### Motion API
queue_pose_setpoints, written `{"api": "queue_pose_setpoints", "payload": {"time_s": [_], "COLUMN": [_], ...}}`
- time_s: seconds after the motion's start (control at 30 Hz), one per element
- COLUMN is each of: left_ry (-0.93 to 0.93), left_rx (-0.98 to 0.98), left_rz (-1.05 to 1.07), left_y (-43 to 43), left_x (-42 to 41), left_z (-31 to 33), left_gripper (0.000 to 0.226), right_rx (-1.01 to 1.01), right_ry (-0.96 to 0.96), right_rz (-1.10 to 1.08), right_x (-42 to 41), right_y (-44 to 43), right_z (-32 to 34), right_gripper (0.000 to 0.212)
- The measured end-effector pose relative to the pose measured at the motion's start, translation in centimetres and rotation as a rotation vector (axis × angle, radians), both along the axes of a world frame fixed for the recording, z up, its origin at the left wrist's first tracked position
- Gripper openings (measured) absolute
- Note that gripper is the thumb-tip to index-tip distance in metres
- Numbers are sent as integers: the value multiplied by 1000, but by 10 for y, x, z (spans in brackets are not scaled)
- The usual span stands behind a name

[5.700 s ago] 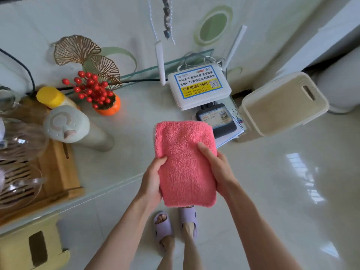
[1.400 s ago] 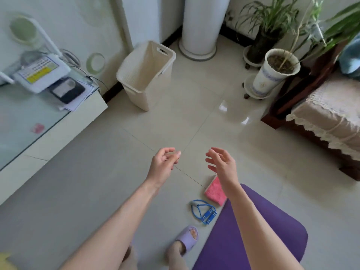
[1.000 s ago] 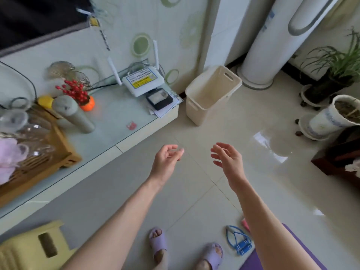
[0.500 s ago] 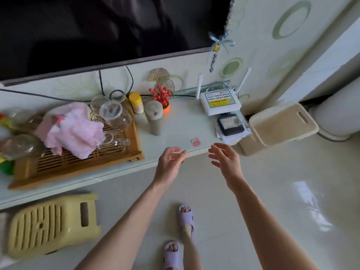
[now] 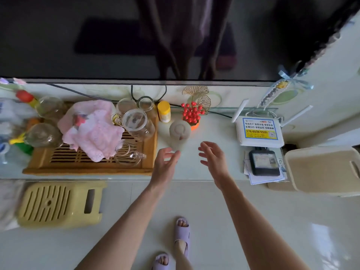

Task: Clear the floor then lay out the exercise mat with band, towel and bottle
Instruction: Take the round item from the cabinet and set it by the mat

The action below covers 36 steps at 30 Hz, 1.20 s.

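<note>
One table (image 5: 191,169): set under a dark screen (image 5: 58,36).
One wooden tray (image 5: 87,169): laid at the table's left.
Two hands: left hand (image 5: 165,165), right hand (image 5: 213,158) held wide, nothing gripped.
One bottle (image 5: 179,134): stood upright on the table, by left fingertips (image 5: 176,153).

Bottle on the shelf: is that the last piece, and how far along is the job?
Done: a second ago the mat, band and towel lay together on the floor; they are out of view now. In hand: the left hand and right hand, both open, reach toward the beige bottle standing on the white shelf; neither grips it. Left: take the bottle and set it by the mat.
</note>
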<state>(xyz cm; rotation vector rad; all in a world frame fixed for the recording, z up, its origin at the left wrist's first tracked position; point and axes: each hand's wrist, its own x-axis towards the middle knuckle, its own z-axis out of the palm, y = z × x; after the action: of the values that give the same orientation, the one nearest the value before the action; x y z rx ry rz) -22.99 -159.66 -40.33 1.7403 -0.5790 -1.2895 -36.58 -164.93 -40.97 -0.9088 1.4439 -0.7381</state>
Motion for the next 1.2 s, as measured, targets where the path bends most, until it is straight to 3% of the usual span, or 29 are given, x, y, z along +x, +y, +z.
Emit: {"api": "queue_pose_setpoints", "payload": {"time_s": [0.2,0.37,0.43,0.53,0.73,0.83,1.0,1.2], "left_ry": [-8,31,36,41,113,102,72,72], "left_rx": [19,23,15,-9,-87,-108,-142,-183], "left_rz": [85,75,49,17,-84,-115,-180,-322], "left_y": [-35,-59,-68,-75,-78,-78,-68,-52], "left_x": [6,7,9,13,21,27,29,3], "left_z": [-16,-25,-29,-38,-61,-63,-59,-35], "left_gripper": [26,46,45,42,29,19,36,27], "right_rx": [3,-16,-22,-44,-32,-67,-98,-130], "right_ry": [-4,-6,8,-24,-17,-34,-74,-61], "right_rz": [123,192,202,192,201,175,87,-72], "right_x": [22,40,45,53,62,65,61,30], "right_y": [-41,-62,-69,-75,-80,-77,-57,-24], "right_z": [-16,-22,-27,-36,-49,-50,-45,-19], "right_gripper": [44,69,65,40,23,21,20,22]}}
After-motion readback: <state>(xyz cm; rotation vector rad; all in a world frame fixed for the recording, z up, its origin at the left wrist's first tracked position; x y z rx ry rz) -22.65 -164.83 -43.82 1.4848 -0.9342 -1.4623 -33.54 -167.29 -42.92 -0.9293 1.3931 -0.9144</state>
